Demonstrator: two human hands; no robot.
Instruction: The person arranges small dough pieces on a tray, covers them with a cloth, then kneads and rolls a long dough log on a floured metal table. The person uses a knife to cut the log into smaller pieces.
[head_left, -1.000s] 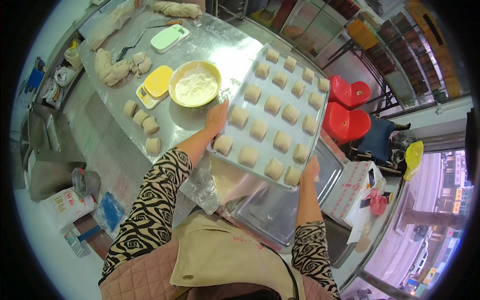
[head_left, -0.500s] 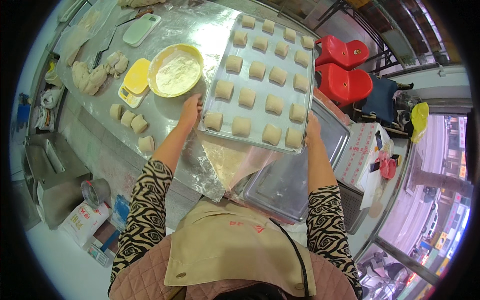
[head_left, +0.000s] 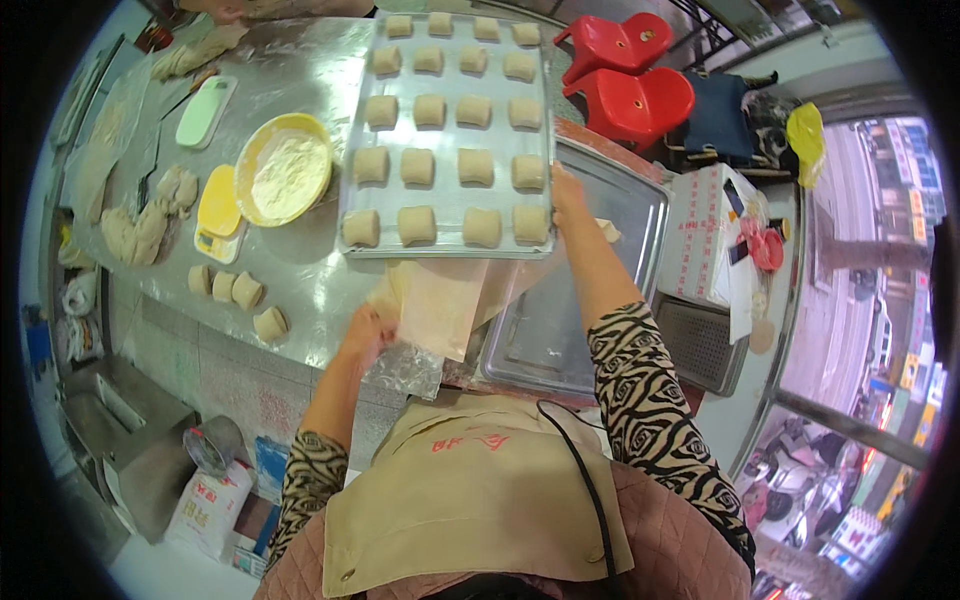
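My right hand (head_left: 565,200) grips the right edge of the baking tray (head_left: 447,138), which bears several rows of cut dough pieces. Below the tray's lower left, my left hand (head_left: 372,330) is closed at the edge of a pale thin sheet (head_left: 435,315) that hangs from under the tray. Under and right of that sheet lies a large steel tray (head_left: 530,340). Left of the dough tray stand a yellow bowl of flour (head_left: 284,170), a yellow scale (head_left: 220,205) and several loose dough pieces (head_left: 247,290) on the steel table (head_left: 310,330).
A green scale (head_left: 203,112) and dough lumps (head_left: 140,230) lie at the back left; another person's hand (head_left: 225,12) shows beyond. Red chairs (head_left: 630,105), a white box (head_left: 700,230) and a perforated tray (head_left: 700,340) are at right. A steel sink (head_left: 120,420) stands lower left.
My left hand has left the tray's edge and moved down to the pale sheet. The tray has turned squarer to me and sits higher in the picture; the view has shifted too.
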